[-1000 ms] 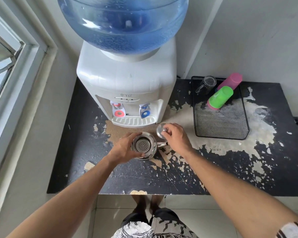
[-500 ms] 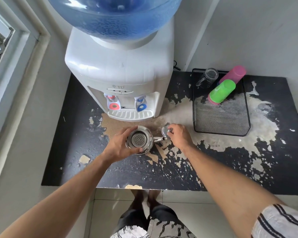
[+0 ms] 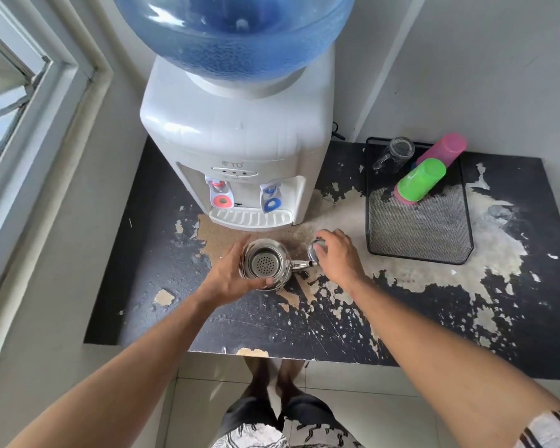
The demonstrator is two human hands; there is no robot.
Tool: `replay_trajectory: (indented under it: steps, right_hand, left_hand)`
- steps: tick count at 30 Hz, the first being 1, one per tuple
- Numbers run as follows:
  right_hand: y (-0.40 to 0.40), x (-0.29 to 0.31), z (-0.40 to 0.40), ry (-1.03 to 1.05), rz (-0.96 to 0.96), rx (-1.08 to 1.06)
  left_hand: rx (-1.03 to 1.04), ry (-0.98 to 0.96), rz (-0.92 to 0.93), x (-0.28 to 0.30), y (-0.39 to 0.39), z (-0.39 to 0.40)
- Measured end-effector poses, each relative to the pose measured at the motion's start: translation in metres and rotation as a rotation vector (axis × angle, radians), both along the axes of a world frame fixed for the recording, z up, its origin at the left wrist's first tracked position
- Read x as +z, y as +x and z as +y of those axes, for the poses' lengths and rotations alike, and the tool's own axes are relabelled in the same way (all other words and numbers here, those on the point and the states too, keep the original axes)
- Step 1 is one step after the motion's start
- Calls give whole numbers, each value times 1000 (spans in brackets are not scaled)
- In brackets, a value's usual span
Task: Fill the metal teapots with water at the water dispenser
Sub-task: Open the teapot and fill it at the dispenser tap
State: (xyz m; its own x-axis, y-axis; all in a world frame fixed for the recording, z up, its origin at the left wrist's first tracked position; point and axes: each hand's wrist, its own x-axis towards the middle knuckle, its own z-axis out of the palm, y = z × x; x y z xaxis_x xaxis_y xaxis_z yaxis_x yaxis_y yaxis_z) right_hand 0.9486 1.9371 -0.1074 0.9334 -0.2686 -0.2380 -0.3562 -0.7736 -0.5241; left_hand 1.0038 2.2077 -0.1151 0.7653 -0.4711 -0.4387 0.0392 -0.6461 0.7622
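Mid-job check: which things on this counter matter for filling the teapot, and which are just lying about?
In play:
- shiny open metal teapot, gripped by left hand
- round metal lid, under right hand
- white water dispenser, red tap, blue tap

Lying about:
- black mesh tray
- green plastic cup
- pink plastic cup
- clear glass mug

One teapot (image 3: pixel 265 265), one lid (image 3: pixel 314 252), one dispenser (image 3: pixel 236 137) with two taps, three cups in one tray (image 3: pixel 421 234), two hands were there.
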Motion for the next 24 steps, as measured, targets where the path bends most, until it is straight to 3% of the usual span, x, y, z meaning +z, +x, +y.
replay_trajectory:
  steps: [4, 8, 15, 24]
  right_hand:
    - [5, 12, 23, 143, 46, 70]
    - [11, 11, 40, 265, 243, 137]
    - [22, -4, 43, 307, 368, 148]
    - [32, 9, 40, 375, 271, 63]
  left_hand:
    - [221, -66, 245, 1, -5, 3]
    - [380, -126, 505, -3, -7, 3]
    - [423, -180, 581, -11, -7, 1]
    - [525, -343, 587, -5, -3, -6]
